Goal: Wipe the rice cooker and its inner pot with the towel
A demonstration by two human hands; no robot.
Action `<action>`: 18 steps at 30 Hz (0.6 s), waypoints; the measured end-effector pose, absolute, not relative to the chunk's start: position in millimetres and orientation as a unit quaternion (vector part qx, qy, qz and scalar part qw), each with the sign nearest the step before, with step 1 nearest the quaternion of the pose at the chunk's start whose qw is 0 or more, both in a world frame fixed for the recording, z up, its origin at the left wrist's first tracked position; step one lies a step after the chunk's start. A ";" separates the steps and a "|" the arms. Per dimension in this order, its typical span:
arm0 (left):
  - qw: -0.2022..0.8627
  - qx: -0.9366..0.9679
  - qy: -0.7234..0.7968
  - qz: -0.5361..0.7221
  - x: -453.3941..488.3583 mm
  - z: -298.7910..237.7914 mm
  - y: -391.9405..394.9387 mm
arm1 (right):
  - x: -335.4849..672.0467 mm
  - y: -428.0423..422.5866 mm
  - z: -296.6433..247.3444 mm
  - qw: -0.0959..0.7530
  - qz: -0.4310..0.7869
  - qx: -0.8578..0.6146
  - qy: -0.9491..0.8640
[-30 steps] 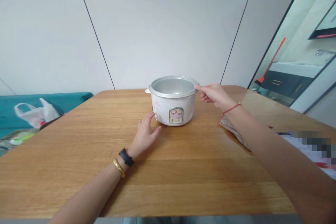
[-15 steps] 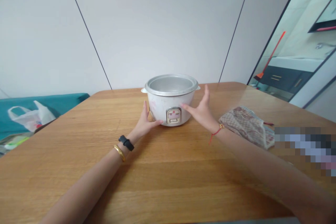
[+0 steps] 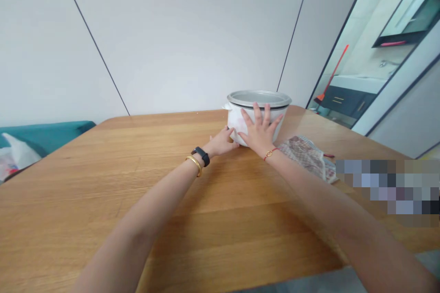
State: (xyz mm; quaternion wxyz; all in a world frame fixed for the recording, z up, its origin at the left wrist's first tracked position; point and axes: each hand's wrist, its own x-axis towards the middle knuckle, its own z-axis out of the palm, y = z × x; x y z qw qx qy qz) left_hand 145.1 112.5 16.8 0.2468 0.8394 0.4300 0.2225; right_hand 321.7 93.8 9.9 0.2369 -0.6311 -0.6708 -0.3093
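Note:
A white rice cooker [image 3: 237, 121] with a lidless metal inner pot [image 3: 259, 98] stands at the far side of the wooden table [image 3: 137, 178]. My right hand [image 3: 260, 132] lies flat against its front, fingers spread, covering the control panel. My left hand [image 3: 222, 142] touches the cooker's lower left side near the base, fingers partly hidden behind the right hand. A black watch and a gold bangle sit on my left wrist, a red string on my right.
A patterned cloth [image 3: 307, 155] lies on the table right of the cooker. A blurred patch covers something further right. A teal sofa [image 3: 44, 132] with a white plastic bag [image 3: 12, 153] is at the left. A doorway at right shows a red broom [image 3: 332, 75].
My right hand left the cooker's rim and now presses flat on its front. My left hand moved onto the cooker's lower left side. The view swung left, so the cooker appears further right.

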 end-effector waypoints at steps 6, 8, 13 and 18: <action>0.132 0.892 0.418 0.112 103.6 14.6 42.1 | 378.1 114.8 11.8 0.232 -0.321 -0.698 -0.596; 0.127 0.889 0.431 0.083 69.7 7.7 20.5 | 390.4 120.8 16.5 0.227 -0.324 -0.703 -0.591; 0.129 0.823 0.553 0.015 -17.7 -5.0 3.2 | 405.0 145.2 44.6 0.198 -0.313 -0.648 -0.665; 0.115 0.773 0.624 -0.016 -59.2 -11.7 10.5 | 395.2 181.5 58.1 0.226 -0.267 -0.689 -0.635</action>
